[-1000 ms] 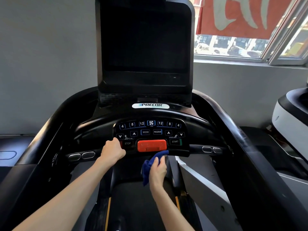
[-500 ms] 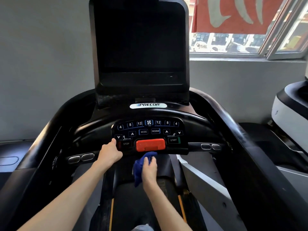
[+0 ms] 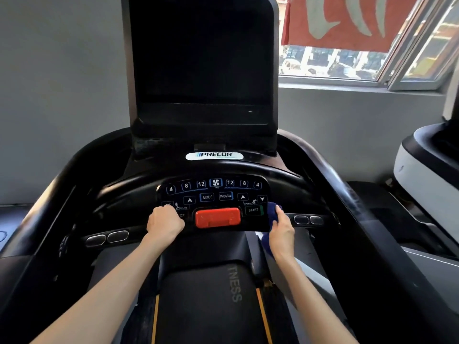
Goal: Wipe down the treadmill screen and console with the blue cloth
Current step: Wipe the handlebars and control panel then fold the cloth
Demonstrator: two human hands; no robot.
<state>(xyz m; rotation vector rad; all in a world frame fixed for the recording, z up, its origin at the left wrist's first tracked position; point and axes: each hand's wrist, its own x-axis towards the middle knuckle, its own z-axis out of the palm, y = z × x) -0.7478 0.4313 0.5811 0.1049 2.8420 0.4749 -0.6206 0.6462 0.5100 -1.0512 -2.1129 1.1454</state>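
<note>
The black treadmill console (image 3: 213,192) carries lit buttons and a red stop tab (image 3: 217,217). Above it rises the dark, switched-off screen (image 3: 201,60). My right hand (image 3: 282,232) grips the blue cloth (image 3: 272,210) and holds it against the console's right end, beside the START button. Part of the cloth hangs below the hand. My left hand (image 3: 164,220) grips the console's lower left edge, covering the STOP button.
Curved black side rails (image 3: 347,194) flank the console, with silver grip sensors (image 3: 308,219) on the crossbar. The running belt hood (image 3: 206,294) lies below. A white and black machine (image 3: 427,170) stands at the right, a window (image 3: 347,63) behind it.
My right hand has carried the blue cloth from under the red tab to the console's right end. The left hand has stayed on the left edge.
</note>
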